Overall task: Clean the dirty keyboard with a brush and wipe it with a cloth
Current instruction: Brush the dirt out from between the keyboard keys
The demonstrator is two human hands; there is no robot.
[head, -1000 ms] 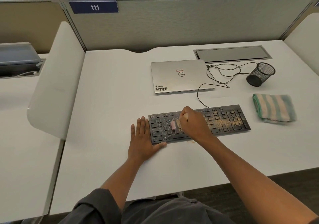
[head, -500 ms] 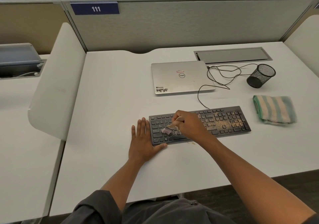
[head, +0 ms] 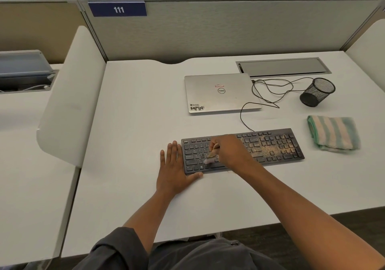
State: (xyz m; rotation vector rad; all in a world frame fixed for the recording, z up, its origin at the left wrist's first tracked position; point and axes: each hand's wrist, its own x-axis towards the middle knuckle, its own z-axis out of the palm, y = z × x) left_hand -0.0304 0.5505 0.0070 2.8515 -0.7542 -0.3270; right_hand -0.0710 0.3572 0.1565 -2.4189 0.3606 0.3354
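Keyboard cleaning, brushing stage, partly done

Keyboard (head: 270, 144): black, full-size, lying on the white desk (head: 135, 124) in front of the person, cable trailing back toward the closed laptop (head: 220, 92). Left key block looks mostly clear of debris. Tan grit lies thick over the right-centre keys and toward the number pad. Judged state: brushing begun at the left end, the greater part of the dirt not yet reached.

Brush (head: 211, 156): small, pale handle, pinkish bristle end down on the lower-left keys.

Right hand (head: 231, 155): fingers closed round the brush handle in a pinch grip, hand over the middle of the keyboard.

Left hand (head: 174, 165): flat and spread on the desk, holding nothing; thumb pressed to the keyboard's near-left corner, apparently to steady it.

Cloth (head: 333, 133): green-and-white striped, folded, on the desk just beyond the keyboard's right end, untouched. Wiping stage judged not started.

Mesh pen cup (head: 317, 91): on its side behind the cloth, no part in the task.
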